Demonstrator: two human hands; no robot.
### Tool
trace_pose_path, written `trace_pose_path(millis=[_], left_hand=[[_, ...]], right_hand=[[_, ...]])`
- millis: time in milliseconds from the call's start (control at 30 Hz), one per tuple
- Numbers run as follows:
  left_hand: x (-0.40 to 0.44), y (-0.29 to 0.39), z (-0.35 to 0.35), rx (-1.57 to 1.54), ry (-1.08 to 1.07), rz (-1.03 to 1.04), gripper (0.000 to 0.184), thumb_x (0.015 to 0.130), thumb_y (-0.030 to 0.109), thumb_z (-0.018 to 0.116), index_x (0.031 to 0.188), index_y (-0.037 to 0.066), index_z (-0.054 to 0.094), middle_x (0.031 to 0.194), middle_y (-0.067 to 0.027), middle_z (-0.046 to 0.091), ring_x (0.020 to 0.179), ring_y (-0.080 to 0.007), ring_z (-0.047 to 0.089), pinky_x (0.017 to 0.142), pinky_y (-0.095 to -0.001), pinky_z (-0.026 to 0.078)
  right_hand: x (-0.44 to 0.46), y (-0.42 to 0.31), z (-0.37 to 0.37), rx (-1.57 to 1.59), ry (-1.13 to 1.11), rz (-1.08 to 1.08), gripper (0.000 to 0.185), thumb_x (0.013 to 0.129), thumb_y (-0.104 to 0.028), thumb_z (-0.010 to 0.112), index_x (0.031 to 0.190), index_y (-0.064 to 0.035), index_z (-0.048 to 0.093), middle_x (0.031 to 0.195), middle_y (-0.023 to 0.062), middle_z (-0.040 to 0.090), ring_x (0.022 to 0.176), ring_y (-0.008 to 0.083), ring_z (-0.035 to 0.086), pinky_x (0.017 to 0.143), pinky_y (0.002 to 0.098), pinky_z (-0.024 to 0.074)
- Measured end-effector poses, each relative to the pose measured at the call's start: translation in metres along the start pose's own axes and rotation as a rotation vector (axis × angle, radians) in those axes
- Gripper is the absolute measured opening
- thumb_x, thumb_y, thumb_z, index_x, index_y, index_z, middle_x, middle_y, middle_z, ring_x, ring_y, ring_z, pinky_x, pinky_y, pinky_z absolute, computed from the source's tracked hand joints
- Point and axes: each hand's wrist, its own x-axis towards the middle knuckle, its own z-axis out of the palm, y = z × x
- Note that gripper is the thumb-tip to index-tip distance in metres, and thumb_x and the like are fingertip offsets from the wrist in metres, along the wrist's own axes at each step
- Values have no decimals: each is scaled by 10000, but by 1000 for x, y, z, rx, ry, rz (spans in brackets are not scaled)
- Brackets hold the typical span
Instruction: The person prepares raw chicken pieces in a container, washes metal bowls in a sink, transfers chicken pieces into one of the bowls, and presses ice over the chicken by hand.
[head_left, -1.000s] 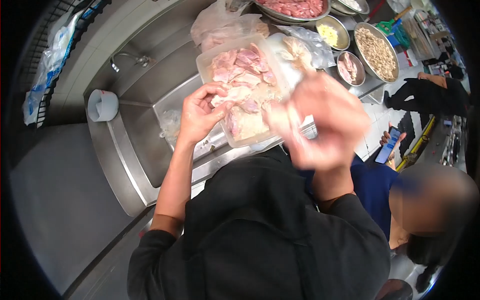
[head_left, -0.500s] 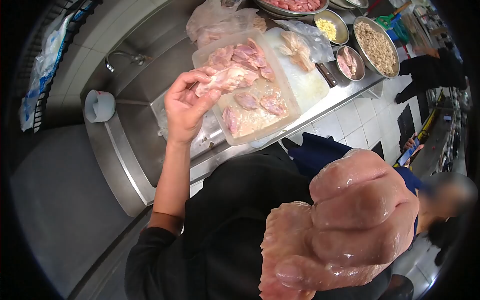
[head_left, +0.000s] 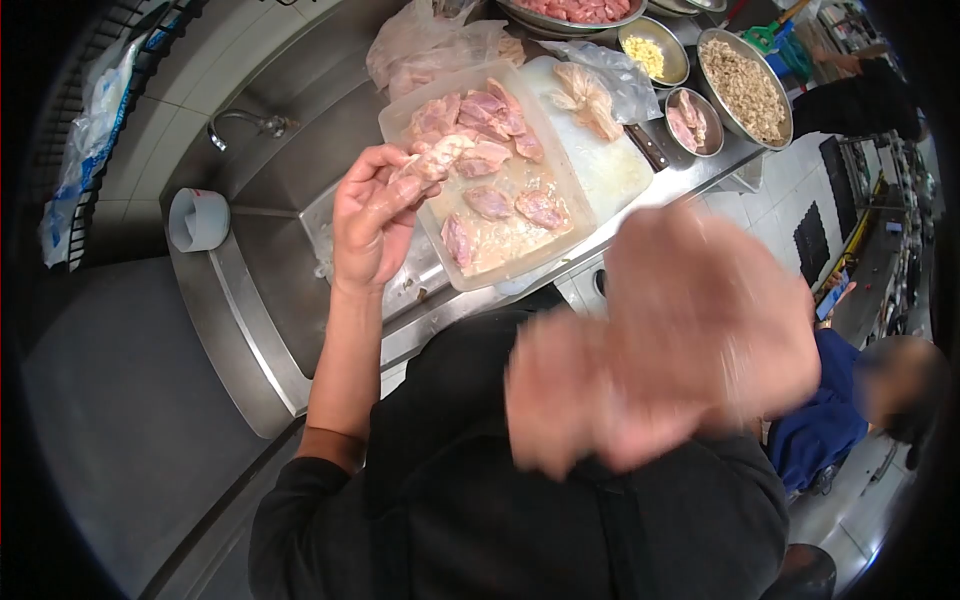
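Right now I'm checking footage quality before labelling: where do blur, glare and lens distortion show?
Head view: the right hand is heavily motion-blurred, while the left hand and its meat piece look much sharper; head view: the sink edge bows outward and the picture's corners fall black; head view: bright glare on the metal counter.

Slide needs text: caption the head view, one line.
Left hand holds raw meat over a tub with more pieces; right hand, blurred, is nearer the camera.

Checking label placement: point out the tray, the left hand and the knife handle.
Tray (head_left: 560,172): head view, inner wall, picture-right side.
Left hand (head_left: 366,228): head view, middle of hand.
Knife handle (head_left: 647,148): head view, mid-handle.
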Motion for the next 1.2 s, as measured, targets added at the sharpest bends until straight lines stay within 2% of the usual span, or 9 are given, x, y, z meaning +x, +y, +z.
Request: trace_pose_path(millis=[67,200,367,467,600,800,867,967,1200], left_hand=[[1,-2,-8,-268,-2,-150,227,945,11,596,1170,-5,575,1147,-149,664,1052,-262,682,950,-347,561],[-2,-8,-14,-288,111,-257,223,948,18,573,1166,-32,565,1072,-142,672,1063,-287,676,957,-337,561],[-18,21,23,-193,-8,-217,212,919,37,632,1113,-28,576,1067,-159,660,1033,-255,668,921,-343,553],[-38,62,66,110,-185,-15,363,765,92,809,1031,-4,582,1083,-225,653,1016,-266,649,892,-379,534],[-44,88,91,-98,-477,74,350,716,-4,819,995,-48,614,1012,-288,639,866,-334,691,748,-409,579],[-44,94,97,-157,-601,68,343,727,65,869,965,-37,643,1111,-242,587,919,-307,705,726,-377,628],[-41,88,93,32,-519,205,222,701,-59,774,895,-86,669,964,-320,656,846,-334,716,685,-378,601],[-35,80,86,811,-473,-19,174,726,37,731,889,23,672,1005,-150,710,922,-297,718,833,-371,547],[-19,-86,-2,1344,-397,-252,235,823,119,696,998,-30,649,1019,-244,663,967,-428,643,834,-457,512]], right_hand=[[-12,24,3,-337,20,299,162,721,-100,782,852,-24,723,664,38,582,514,187,473,506,298,394],[-87,82,9,-375,-159,809,204,713,-82,722,891,15,702,700,103,549,616,214,542,585,329,459],[-182,121,31,-369,-559,1009,145,767,-107,679,842,15,656,807,200,614,754,389,607,711,453,498],[-203,114,48,-417,-664,1182,141,779,-117,675,822,13,645,859,226,632,817,432,611,761,484,505],[-232,114,53,-490,-770,1133,170,843,-102,604,849,7,734,879,233,705,880,407,693,808,476,547],[-246,126,52,-415,-839,1279,165,916,-148,605,955,-2,672,960,247,682,957,431,647,844,487,512],[-234,123,50,-413,-825,1298,165,918,-144,603,976,-5,671,968,248,686,972,430,648,856,487,513],[-225,124,48,-439,-715,1253,160,912,-119,591,994,-10,674,983,251,681,990,439,640,862,491,513],[-211,148,54,-566,-766,1133,253,833,-71,610,1069,-47,697,1025,253,674,1026,422,646,864,488,516]])
